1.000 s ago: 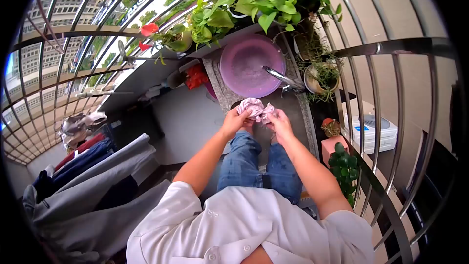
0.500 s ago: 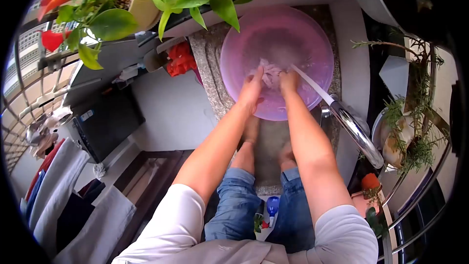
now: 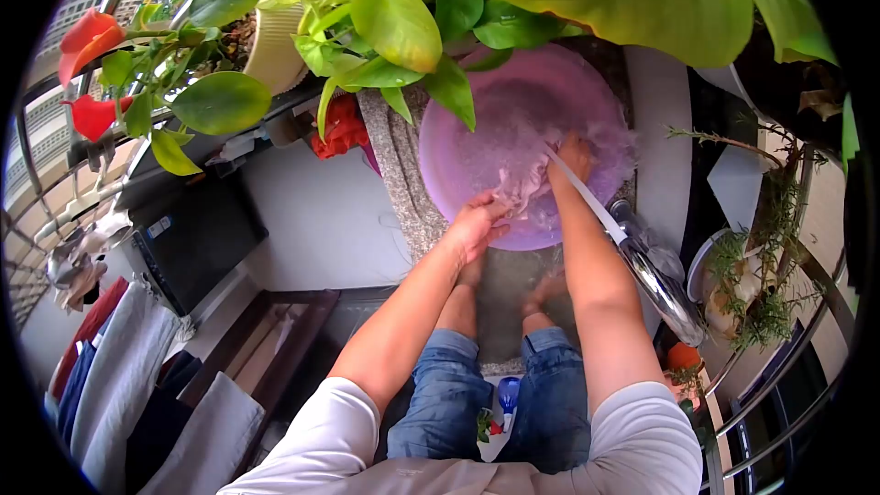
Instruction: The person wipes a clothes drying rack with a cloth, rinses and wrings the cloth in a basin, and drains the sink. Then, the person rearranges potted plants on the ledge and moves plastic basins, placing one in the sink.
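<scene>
A pink plastic basin (image 3: 440, 174) holds splashing water. A soaked pale pink cloth (image 3: 522, 185) stretches across its near part. My left hand (image 3: 478, 225) is at the basin's near left rim, its fingers closed on one end of the cloth. Farther in and to the right, my right hand (image 3: 576, 156) is closed at the cloth's other side; splashing water partly hides its fingers. A chrome faucet (image 3: 662, 291) with a white spout (image 3: 587, 197) reaches in from the right, crossing in front of my right wrist.
Green leaves (image 3: 394, 18) overhang the basin's far side. A ribbed stone slab (image 3: 390, 137) lies under the basin. Red cloth (image 3: 341, 128) is to the left, near a black box-like appliance (image 3: 197, 238). Clothes (image 3: 119, 357) hang at lower left; a leafy plant (image 3: 779, 284) stands right.
My hands have moved apart: the left toward me, the right farther into the basin and rightward. The cloth is drawn out between them. Water splashes more, and the view has shifted.
</scene>
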Demonstrator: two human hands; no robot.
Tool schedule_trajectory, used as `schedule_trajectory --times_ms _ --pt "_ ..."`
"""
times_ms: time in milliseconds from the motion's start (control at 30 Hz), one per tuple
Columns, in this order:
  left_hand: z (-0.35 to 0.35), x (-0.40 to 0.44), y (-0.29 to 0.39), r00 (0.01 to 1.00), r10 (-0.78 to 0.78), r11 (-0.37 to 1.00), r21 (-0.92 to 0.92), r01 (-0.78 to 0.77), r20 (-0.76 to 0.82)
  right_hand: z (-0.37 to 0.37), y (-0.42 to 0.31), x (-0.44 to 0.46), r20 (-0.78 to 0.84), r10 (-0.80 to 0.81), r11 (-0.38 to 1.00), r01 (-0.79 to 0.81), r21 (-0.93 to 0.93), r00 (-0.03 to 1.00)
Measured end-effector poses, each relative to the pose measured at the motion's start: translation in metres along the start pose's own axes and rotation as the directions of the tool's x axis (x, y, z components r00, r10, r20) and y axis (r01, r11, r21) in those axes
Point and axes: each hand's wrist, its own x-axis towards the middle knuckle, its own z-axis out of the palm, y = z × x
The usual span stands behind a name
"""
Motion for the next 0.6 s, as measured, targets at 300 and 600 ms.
schedule_trajectory --times_ms 300,600 --pt "-0.014 0.097 -0.021 0.993 0.035 0.764 -0.644 0.046 0.113 -0.108 -0.126 -0.08 0.594 0.31 -0.214 -0.554 0.804 0.742" --pt "0.015 0.011 0.002 0.974 0.146 0.989 -0.004 -0.149 -0.175 0.0 -0.025 0.006 0.19 -0.147 0.989 0.137 0.061 0.971"
